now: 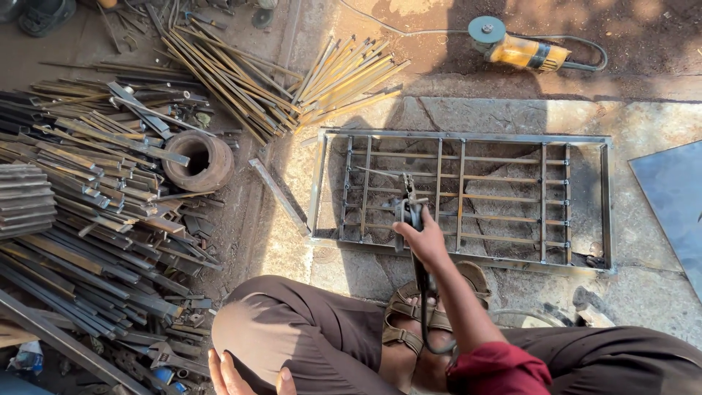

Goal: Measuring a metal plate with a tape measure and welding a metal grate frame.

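- While the person squats on the stone floor [643, 300], the right hand [423, 241] is clenched around the handle of a welding electrode holder [406, 208], whose tip rests over the lower left part of the metal grille frame [461, 197].
- From the holder a dark cable [423, 307] runs back from the frame, past the sandalled foot [409, 322] just below it.
- The left hand [230, 374] lies far below and left of the frame, at the knee; its grip is released, fingers spread, holding nothing.
- The frame lies flat on the floor, a rectangle with thin crossing bars.
- Beyond the frame's upper edge sits a yellow angle grinder [523, 51] on bare earth.
- Up and left of the frame fans a bundle of thin metal rods [329, 84].
- Left of the frame, well apart, lies a heap of steel strips [95, 212] with a rusty ring [199, 159] among them.
- A loose flat bar [278, 194] lies just beside the frame's left edge.
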